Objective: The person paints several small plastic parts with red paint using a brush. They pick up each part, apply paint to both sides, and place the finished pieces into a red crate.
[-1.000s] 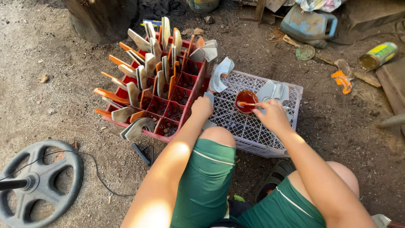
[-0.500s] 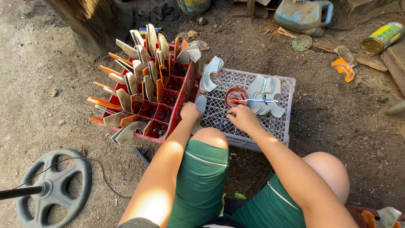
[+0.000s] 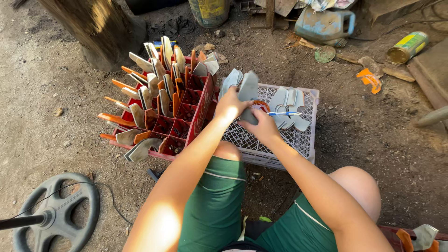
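Item: one grey metal blade (image 3: 247,91), flat and broad, now lifted upright above the white plastic crate (image 3: 298,140); half a second ago both hands were low over the crate top, and a second ago the left hand rested at the crate's near-left corner while the right hand was beside a small orange cup. Left hand (image 3: 229,106): fingers clamped on the blade's lower left edge, holding it raised. Right hand (image 3: 262,125): fingers closed about the blade's lower end, just below and right of the left hand; whether they also pinch a second object cannot be told. Just beyond the right fingers: a thin blue-and-white brush (image 3: 284,113) lying across a fan of loose grey blades (image 3: 289,108) on the crate top; the orange cup is now mostly hidden behind the hands. Left of the left fingers, touching the white crate: a red compartmented crate (image 3: 193,123), its cells stocked with blades on orange handles, standing on end. Judgement: the lift suggests one blade has been picked from the loose lot and is being handled singly, the sorted stock lying close to the left. Also present: a black wheel-shaped weight (image 3: 56,212) on bare dirt, well behind and left of the hands; a blue jerrycan (image 3: 324,25) far beyond.
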